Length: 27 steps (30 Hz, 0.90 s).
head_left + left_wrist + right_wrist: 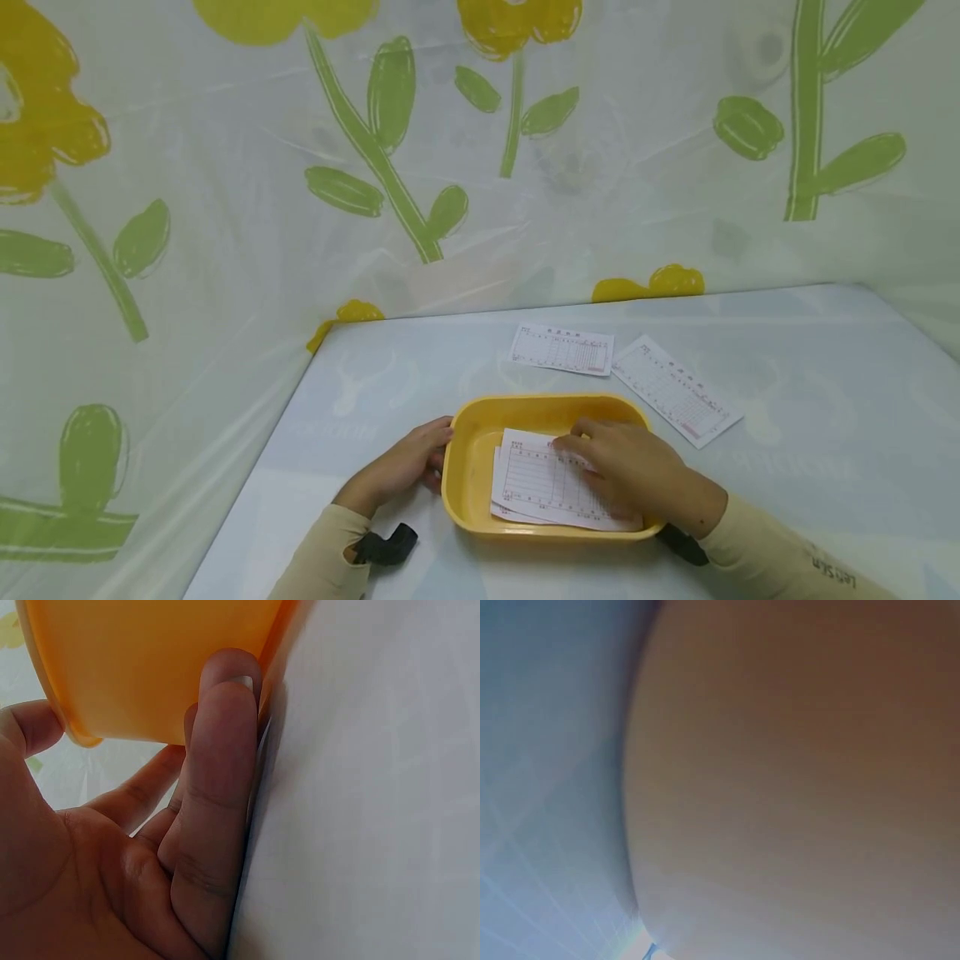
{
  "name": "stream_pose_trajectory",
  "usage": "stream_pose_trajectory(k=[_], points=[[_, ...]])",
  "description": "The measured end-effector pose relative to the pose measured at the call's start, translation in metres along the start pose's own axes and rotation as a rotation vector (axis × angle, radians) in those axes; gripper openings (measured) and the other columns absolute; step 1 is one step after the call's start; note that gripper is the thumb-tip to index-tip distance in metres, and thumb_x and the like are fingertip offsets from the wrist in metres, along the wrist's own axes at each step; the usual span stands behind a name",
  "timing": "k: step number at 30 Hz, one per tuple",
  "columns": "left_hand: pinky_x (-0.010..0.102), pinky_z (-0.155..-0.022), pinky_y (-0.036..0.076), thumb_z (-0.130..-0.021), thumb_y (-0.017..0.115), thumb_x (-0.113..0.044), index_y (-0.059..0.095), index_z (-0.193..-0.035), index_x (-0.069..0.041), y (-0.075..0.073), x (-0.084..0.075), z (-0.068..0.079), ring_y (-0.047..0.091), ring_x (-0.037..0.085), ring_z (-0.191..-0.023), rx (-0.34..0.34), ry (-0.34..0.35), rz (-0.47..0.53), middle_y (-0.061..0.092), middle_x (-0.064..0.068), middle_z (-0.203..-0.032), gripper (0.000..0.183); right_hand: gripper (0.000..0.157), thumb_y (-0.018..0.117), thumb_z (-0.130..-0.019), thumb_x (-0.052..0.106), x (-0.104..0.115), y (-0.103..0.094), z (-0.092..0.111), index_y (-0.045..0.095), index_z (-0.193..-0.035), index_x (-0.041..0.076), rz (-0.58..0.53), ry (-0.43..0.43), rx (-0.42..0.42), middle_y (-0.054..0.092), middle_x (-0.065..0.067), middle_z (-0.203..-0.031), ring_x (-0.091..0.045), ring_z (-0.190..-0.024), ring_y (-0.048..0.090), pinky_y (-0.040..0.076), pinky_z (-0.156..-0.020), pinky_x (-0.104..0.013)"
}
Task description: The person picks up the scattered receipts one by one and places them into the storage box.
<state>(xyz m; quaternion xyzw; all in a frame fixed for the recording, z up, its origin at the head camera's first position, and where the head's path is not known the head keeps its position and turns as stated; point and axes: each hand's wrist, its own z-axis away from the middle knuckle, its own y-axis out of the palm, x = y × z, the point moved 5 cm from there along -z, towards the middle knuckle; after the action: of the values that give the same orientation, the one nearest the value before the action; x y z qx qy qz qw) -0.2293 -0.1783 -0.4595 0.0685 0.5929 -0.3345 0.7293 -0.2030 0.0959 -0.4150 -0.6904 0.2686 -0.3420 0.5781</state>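
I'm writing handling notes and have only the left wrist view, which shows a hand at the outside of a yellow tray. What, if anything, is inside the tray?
Observer: Printed paper slips, overlapping on the floor of the yellow tray; a lower one's edge shows past the top one.
Operator: Is anything reaching in?
Observer: Yes, the right hand comes in over the right side, fingers at the top slip. I can't tell whether they pinch it.
Operator: Does anything lie beyond the tray's far side?
Observer: Two more printed slips on the table: one slip straight behind the tray, and a second slip lying at an angle to its right.
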Motion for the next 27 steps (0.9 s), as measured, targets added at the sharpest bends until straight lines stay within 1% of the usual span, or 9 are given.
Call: stream_pose_trajectory(k=[5, 9, 11, 17, 22, 25, 27], points=[[0.032, -0.07, 0.059, -0.107, 0.032, -0.042, 0.047, -0.139, -0.011, -0.0005, -0.0004, -0.0001, 0.069, 0.015, -0.08, -0.005, 0.006, 0.005, 0.072, 0.005, -0.094, 0.047, 0.039, 0.077, -0.087, 0.024, -0.0004, 0.0, 0.0003, 0.069, -0.125, 0.028, 0.014, -0.013, -0.02, 0.065, 0.007, -0.109, -0.006, -0.076, 0.052, 0.054, -0.073, -0.028], [0.032, -0.07, 0.059, -0.108, 0.032, -0.04, 0.046, -0.14, -0.009, 0.0007, 0.0001, 0.0006, 0.069, 0.015, -0.081, 0.001, 0.006, -0.004, 0.072, 0.005, -0.094, 0.047, 0.038, 0.076, -0.087, 0.026, 0.0002, 0.001, 0.0005, 0.069, -0.124, 0.027, 0.013, -0.013, -0.016, 0.066, 0.006, -0.109, -0.007, -0.077, 0.053, 0.055, -0.074, -0.029], [0.032, -0.071, 0.059, -0.108, 0.032, -0.041, 0.047, -0.139, -0.01, 0.0007, 0.0003, 0.0007, 0.068, 0.015, -0.081, -0.002, 0.003, -0.011, 0.072, 0.005, -0.094, 0.046, 0.037, 0.076, -0.088, 0.027, 0.0006, 0.0013, 0.0003, 0.069, -0.124, 0.027, 0.014, -0.007, -0.013, 0.066, 0.005, -0.11, -0.008, -0.077, 0.055, 0.056, -0.074, -0.029], [0.032, -0.072, 0.059, -0.108, 0.032, -0.042, 0.047, -0.139, -0.012, 0.0003, 0.0004, 0.0002, 0.068, 0.016, -0.081, -0.011, -0.005, -0.021, 0.071, 0.004, -0.094, 0.047, 0.033, 0.074, -0.09, 0.03, 0.002, -0.0004, -0.0015, 0.07, -0.123, 0.026, 0.008, 0.021, -0.015, 0.067, 0.004, -0.114, -0.011, -0.085, 0.06, 0.057, -0.079, -0.031], [0.032, -0.072, 0.059, -0.108, 0.031, -0.041, 0.045, -0.144, -0.012, 0.0005, 0.0007, 0.0011, 0.068, 0.016, -0.081, -0.012, -0.015, -0.021, 0.072, 0.005, -0.093, 0.048, 0.032, 0.074, -0.09, 0.029, 0.0033, -0.0011, -0.0016, 0.071, -0.122, 0.025, -0.013, 0.019, -0.024, 0.066, 0.003, -0.115, -0.012, -0.09, 0.061, 0.058, -0.083, -0.032], [0.032, -0.073, 0.059, -0.108, 0.032, -0.041, 0.046, -0.142, -0.013, 0.0003, 0.0004, 0.0018, 0.068, 0.017, -0.081, -0.017, -0.02, -0.023, 0.072, 0.005, -0.094, 0.047, 0.032, 0.075, -0.089, 0.028, 0.0027, -0.0024, -0.0008, 0.072, -0.12, 0.024, -0.037, 0.007, -0.055, 0.067, 0.004, -0.115, -0.012, -0.092, 0.062, 0.058, -0.085, -0.032], [0.032, -0.073, 0.059, -0.108, 0.032, -0.041, 0.046, -0.142, -0.013, 0.0007, -0.0003, 0.0019, 0.068, 0.017, -0.082, -0.016, -0.019, -0.026, 0.071, 0.005, -0.095, 0.046, 0.031, 0.076, -0.089, 0.026, 0.0018, -0.0042, -0.0003, 0.072, -0.119, 0.023, -0.052, -0.008, -0.09, 0.067, 0.004, -0.113, -0.011, -0.093, 0.062, 0.058, -0.085, -0.031]])
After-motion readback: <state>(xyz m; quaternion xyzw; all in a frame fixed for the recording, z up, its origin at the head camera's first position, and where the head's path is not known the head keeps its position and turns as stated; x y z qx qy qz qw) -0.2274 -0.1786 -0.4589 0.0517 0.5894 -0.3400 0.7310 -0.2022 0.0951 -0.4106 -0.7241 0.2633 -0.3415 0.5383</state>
